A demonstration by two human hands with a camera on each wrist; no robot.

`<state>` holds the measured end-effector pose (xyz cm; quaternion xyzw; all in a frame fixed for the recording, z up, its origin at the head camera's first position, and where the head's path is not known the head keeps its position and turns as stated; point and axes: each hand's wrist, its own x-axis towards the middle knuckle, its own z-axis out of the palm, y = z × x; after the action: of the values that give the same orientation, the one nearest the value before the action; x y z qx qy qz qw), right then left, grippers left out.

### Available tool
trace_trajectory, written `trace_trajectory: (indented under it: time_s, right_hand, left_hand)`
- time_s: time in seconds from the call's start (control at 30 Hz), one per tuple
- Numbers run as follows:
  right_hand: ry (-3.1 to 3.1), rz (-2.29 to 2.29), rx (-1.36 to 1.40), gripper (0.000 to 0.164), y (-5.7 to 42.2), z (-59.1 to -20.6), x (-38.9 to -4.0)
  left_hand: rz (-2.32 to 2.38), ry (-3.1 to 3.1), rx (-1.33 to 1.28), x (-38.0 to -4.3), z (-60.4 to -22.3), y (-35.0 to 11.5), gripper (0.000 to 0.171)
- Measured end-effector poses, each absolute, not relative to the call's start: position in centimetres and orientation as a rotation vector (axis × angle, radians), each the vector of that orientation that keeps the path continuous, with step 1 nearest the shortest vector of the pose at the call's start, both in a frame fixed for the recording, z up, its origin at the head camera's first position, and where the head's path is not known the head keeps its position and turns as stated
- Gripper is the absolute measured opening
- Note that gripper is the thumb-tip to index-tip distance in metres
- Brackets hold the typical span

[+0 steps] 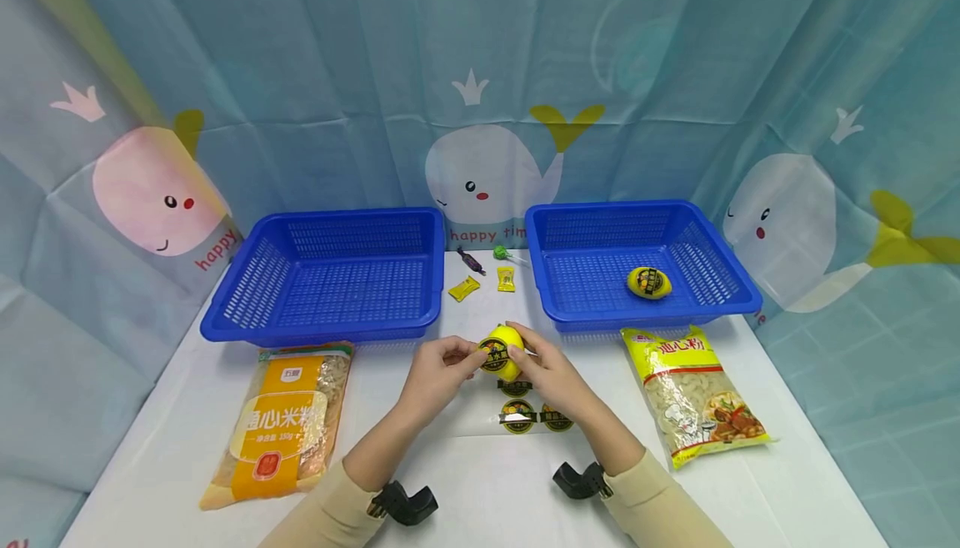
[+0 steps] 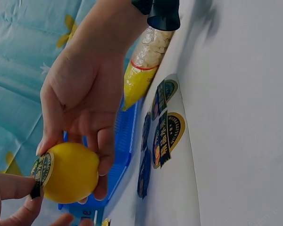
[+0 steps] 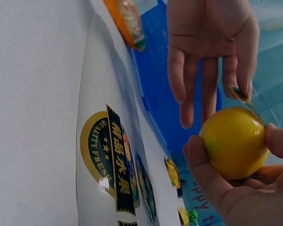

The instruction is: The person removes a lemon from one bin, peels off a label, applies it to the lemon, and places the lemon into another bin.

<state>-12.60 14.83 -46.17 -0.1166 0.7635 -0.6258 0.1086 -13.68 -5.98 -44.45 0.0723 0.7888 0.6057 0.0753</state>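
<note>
A yellow lemon (image 1: 513,339) is held up over the middle of the table by my right hand (image 1: 553,371), with fingers and thumb around its sides, as the right wrist view shows. A round black-and-gold sticker (image 2: 45,168) lies partly against the lemon, and one end stands off the skin. My left hand (image 1: 442,374) pinches that raised end between thumb and forefinger; its other fingers hang loosely in the right wrist view. Below both hands lies a clear sheet (image 1: 480,421) bearing several more round stickers (image 3: 114,160).
Two blue baskets stand at the back: the left basket (image 1: 322,334), and the right basket (image 1: 555,306) with a stickered lemon (image 1: 649,282) inside. Between them lie wrapped candies (image 1: 506,279) and a green lollipop (image 1: 501,253). Pasta bags flank the hands, orange (image 1: 281,423) and yellow (image 1: 697,394).
</note>
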Motion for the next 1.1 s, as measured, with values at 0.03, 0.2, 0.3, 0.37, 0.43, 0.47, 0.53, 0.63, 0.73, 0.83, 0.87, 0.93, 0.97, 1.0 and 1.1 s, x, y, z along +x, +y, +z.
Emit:
trace_trajectory:
  time_s: [0.03, 0.2, 0.3, 0.37, 0.43, 0.47, 0.53, 0.63, 0.73, 0.83, 0.87, 0.93, 0.97, 1.0, 1.1]
  right_hand:
    - [2.240, -1.842, -0.344, 0.057, 14.83, -46.18, -12.58]
    - [2.259, -1.847, -0.330, 0.057, 14.79, -46.35, -12.54]
    - [2.305, -1.846, -0.270, 0.052, 14.74, -46.35, -12.50]
    - [2.330, -1.857, -0.214, 0.049, 14.68, -46.27, -12.48]
    - [2.339, -1.877, -0.163, 0.047, 14.64, -46.14, -12.44]
    - [2.339, -1.888, -0.149, 0.047, 14.61, -46.10, -12.43]
    - [2.316, -1.924, -0.132, 0.049, 14.52, -45.96, -12.45]
    - [2.298, -1.953, -0.126, 0.053, 14.38, -45.86, -12.51]
    - [2.308, -1.977, -0.112, 0.055, 14.27, -45.86, -12.56]
    - [2.314, -2.003, -0.101, 0.053, 14.20, -45.88, -12.54]
    - [2.303, -2.015, -0.104, 0.053, 14.20, -45.92, -12.54]
    - [2.280, -2.025, -0.101, 0.053, 14.16, -45.92, -12.53]
    - [2.277, -2.023, -0.105, 0.053, 14.13, -45.90, -12.52]
    - [2.274, -2.019, -0.104, 0.054, 14.11, -45.91, -12.55]
    - [2.292, -2.000, -0.096, 0.055, 14.06, -45.95, -12.65]
  left_hand:
    - [1.828, 2.356, 0.216, -13.64, -44.43, -5.91, 0.016]
    - [1.894, 2.274, 0.195, -13.49, -44.33, -5.65, 0.017]
    - [1.914, 2.273, 0.195, -13.45, -44.36, -5.51, 0.018]
    - [1.929, 2.280, 0.202, -13.45, -44.42, -5.39, 0.018]
    - [1.938, 2.292, 0.209, -13.47, -44.48, -5.27, 0.018]
    - [1.941, 2.300, 0.211, -13.48, -44.51, -5.21, 0.018]
    - [1.941, 2.315, 0.211, -13.51, -44.56, -5.12, 0.017]
    - [1.937, 2.337, 0.210, -13.51, -44.47, -5.02, 0.016]
    - [1.922, 2.360, 0.204, -13.47, -44.30, -5.00, 0.019]
    - [1.905, 2.383, 0.194, -13.38, -44.18, -5.04, 0.022]
    - [1.903, 2.387, 0.191, -13.36, -44.19, -5.07, 0.022]
    - [1.906, 2.397, 0.192, -13.36, -44.25, -5.14, 0.023]
    - [1.907, 2.406, 0.196, -13.39, -44.33, -5.19, 0.023]
    - [1.911, 2.411, 0.199, -13.42, -44.39, -5.23, 0.023]
    - [1.914, 2.421, 0.203, -13.43, -44.42, -5.26, 0.023]
